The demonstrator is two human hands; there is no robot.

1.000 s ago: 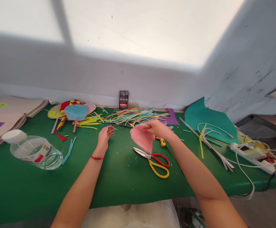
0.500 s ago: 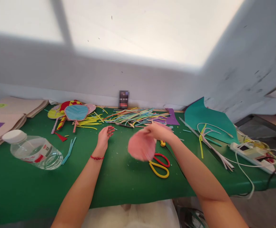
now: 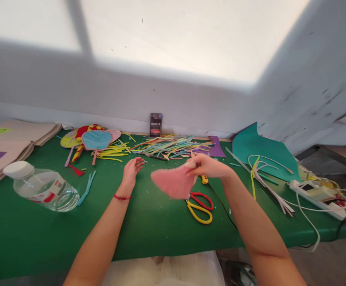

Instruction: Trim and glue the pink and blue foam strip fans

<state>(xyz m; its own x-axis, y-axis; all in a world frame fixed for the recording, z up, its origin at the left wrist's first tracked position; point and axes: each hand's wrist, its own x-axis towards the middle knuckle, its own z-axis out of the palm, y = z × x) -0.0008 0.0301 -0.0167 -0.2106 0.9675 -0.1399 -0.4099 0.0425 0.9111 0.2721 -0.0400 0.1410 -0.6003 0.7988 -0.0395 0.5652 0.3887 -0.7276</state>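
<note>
My right hand (image 3: pixel 210 166) pinches the stem end of a pink woven leaf-shaped fan (image 3: pixel 173 182) and holds it just above the green table (image 3: pixel 149 226), its broad part pointing left. Red and yellow scissors (image 3: pixel 199 204) lie under and right of the fan. My left hand (image 3: pixel 131 171) rests on the table to the fan's left, fingers loosely curled with nothing in them; a red string circles its wrist. Behind both hands lies a heap of coloured strips (image 3: pixel 167 146).
Finished fans (image 3: pixel 92 140) lie at the back left, a plastic water bottle (image 3: pixel 41 186) on its side at left, tan paper bags (image 3: pixel 8 139) far left. A teal sheet (image 3: pixel 259 149), loose cords (image 3: pixel 265 174) and a power strip (image 3: pixel 316 190) fill the right.
My right hand has swung the pink fan from hanging tip-down to lying sideways, broad part moving left over the scissors. My left hand has stayed put.
</note>
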